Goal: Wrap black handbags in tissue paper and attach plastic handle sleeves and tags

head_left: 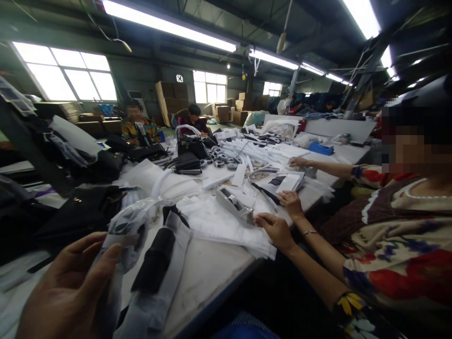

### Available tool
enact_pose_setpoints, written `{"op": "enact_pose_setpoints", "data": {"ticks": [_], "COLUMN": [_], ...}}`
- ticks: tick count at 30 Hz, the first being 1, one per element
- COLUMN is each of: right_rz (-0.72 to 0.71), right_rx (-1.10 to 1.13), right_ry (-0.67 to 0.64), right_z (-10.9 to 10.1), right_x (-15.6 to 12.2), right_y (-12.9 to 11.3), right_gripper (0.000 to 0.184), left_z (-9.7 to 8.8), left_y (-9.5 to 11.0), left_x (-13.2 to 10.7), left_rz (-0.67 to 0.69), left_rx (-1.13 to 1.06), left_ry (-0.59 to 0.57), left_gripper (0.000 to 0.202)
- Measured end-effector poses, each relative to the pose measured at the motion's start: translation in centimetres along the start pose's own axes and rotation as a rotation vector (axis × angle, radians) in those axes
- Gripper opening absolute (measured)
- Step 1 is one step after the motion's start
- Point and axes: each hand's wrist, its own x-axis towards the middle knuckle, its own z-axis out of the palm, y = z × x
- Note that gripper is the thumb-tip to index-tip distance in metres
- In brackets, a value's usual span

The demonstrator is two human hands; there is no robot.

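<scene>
Bundle (129, 226) in plastic, contents unclear, in half-cropped left hand (67, 292)

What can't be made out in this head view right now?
Head view:
1. Right hand: out of frame.
2. Left hand: wrist cut off by the bottom edge.
3. Dark item inside the plastic bag it holds: blurred by crinkled film.
4. White pieces far down the table: too small.

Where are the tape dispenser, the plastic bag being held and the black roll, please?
tape dispenser (236, 210), head view, on the side of its grey body.
plastic bag (129, 230), head view, on its crinkled upper part.
black roll (155, 259), head view, on its middle.
</scene>
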Motion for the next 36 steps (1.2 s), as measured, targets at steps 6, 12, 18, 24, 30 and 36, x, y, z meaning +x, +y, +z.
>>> {"op": "enact_pose_setpoints", "data": {"ticks": [6, 12, 18, 24, 30, 36], "right_rz": [-0.277, -0.348, -0.180, -0.152, -0.219, -0.170], "right_rx": [0.375, 0.716, 0.633, 0.614, 0.567, 0.669], "right_ry": [-0.237, -0.613, -0.607, -0.658, -0.657, -0.734], "right_z": [3.4, 8.5, 13.4, 13.9, 14.1, 14.7], "right_x": [-2.2, -3.8, -3.4, -2.9, -3.0, -3.1], "right_y": [-11.4, -20.5, -22.8, -22.4, -22.5, -22.2], "right_gripper": [0.024, 0.021, 0.033, 0.038, 0.039, 0.035], "left_z": [0.6, 0.7, 0.9, 0.3, 0.3, 0.2], "left_y": [0.2, -0.1, 0.4, 0.6, 0.4, -0.1], "left_x": [-0.5, -1.1, -1.9, -1.8, -2.2, -1.7], "left_rz": [0.044, 0.184, 0.231, 0.215, 0.182, 0.159], "left_rx": [-0.040, 0.010, 0.033, 0.041, -0.032, -0.009], "left_ry": [-0.122, -0.197, -0.213, -0.254, -0.233, -0.165], "left_gripper": [0.058, 0.045, 0.039, 0.041, 0.048, 0.041]}}
